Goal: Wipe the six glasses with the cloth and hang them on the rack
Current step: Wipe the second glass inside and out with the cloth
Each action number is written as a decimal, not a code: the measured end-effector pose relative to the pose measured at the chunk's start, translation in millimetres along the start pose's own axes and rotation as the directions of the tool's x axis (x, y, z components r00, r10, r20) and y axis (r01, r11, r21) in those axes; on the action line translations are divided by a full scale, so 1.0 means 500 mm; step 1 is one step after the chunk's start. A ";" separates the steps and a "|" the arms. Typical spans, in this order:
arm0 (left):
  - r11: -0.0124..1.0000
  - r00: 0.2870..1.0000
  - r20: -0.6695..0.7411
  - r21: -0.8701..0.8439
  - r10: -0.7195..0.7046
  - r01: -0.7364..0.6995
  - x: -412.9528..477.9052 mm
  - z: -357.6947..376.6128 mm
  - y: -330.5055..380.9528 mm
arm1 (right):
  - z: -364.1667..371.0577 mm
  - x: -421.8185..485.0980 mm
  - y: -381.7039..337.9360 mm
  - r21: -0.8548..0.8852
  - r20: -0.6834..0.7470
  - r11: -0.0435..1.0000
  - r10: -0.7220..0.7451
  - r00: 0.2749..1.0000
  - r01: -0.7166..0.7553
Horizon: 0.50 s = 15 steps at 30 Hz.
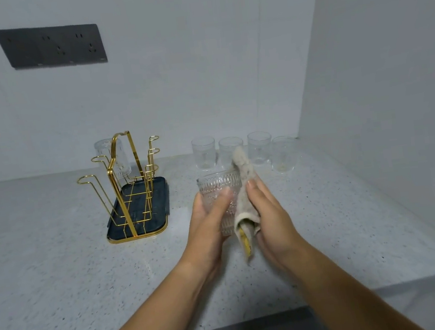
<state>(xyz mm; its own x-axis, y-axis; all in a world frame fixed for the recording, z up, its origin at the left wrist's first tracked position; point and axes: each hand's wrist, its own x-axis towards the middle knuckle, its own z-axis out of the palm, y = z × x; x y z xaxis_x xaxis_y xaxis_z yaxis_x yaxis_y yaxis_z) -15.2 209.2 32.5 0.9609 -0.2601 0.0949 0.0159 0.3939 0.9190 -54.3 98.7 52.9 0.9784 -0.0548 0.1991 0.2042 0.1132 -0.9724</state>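
Speckled grey bench (pixel 59 264) in a grey-walled corner, a dark socket panel (pixel 51 46) at upper left: a person wipes a ribbed glass (pixel 217 189) at frame centre.

The left hand (pixel 207 228) has its fingers curled round the glass, long axis near vertical, mouth toward the top. The right hand (pixel 270 213) grasps the cloth (pixel 243 189) against its side, partly covering a row of four glasses (pixel 259 146) behind. At left, the gold rack (pixel 129 185) on its dark tray (pixel 156 188) carries one inverted glass (pixel 107 155).
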 end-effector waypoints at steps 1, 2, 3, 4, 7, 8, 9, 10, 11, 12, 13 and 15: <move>0.999 1.000 -0.016 0.032 0.014 -0.014 -0.002 0.004 0.006 | 0.004 -0.005 0.005 0.011 0.028 1.000 -0.006 1.000 0.005; 0.999 0.999 -0.041 0.048 0.025 -0.023 -0.002 0.006 0.011 | 0.008 -0.013 0.012 0.001 0.051 1.000 -0.009 0.999 0.009; 0.998 0.997 -0.067 0.057 0.032 -0.028 -0.003 0.007 0.019 | 0.014 -0.026 0.020 -0.028 0.070 1.000 -0.012 0.997 0.014; 0.998 0.995 -0.089 0.057 0.039 -0.034 -0.003 0.006 0.025 | 0.023 -0.043 0.027 -0.090 0.085 0.996 -0.021 0.996 0.028; 0.997 0.992 -0.109 0.045 0.064 -0.060 -0.002 0.002 0.042 | 0.034 -0.074 0.041 -0.250 0.094 0.960 -0.102 0.990 0.123; 0.997 0.994 -0.092 0.036 0.065 -0.062 -0.003 0.004 0.043 | 0.029 -0.066 0.035 -0.231 0.087 0.965 -0.104 0.991 0.122; 0.998 0.996 -0.074 0.017 0.055 -0.053 -0.008 0.009 0.040 | 0.022 -0.053 0.024 -0.187 0.068 0.977 -0.092 0.993 0.103; 0.999 0.998 -0.057 -0.011 0.039 -0.039 -0.012 0.013 0.032 | 0.015 -0.037 0.008 -0.148 0.036 0.986 -0.074 0.997 0.078; 0.999 0.999 -0.036 -0.042 0.016 -0.017 -0.018 0.019 0.024 | 0.007 -0.017 -0.007 -0.120 -0.011 0.991 -0.059 0.998 0.057; 0.998 1.000 -0.022 -0.067 -0.009 0.007 -0.020 0.023 0.017 | 0.000 0.000 -0.019 -0.098 -0.058 0.994 -0.057 0.997 0.051; 0.996 0.999 -0.023 -0.082 -0.033 0.031 -0.021 0.027 0.016 | -0.005 0.010 -0.025 -0.072 -0.089 0.995 -0.069 0.994 0.062; 0.993 0.998 -0.027 -0.101 -0.062 0.059 -0.017 0.031 0.027 | -0.002 0.005 -0.020 -0.054 -0.090 0.995 -0.090 0.992 0.085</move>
<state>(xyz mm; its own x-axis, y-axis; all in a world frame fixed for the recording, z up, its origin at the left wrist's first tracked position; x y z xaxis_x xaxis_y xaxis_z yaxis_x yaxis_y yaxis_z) -27.7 203.0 50.3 0.9652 -0.2602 0.0272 0.1006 0.4651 0.8796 -53.8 96.6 63.3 0.9495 -0.1534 0.2739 0.2848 0.0545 -0.9570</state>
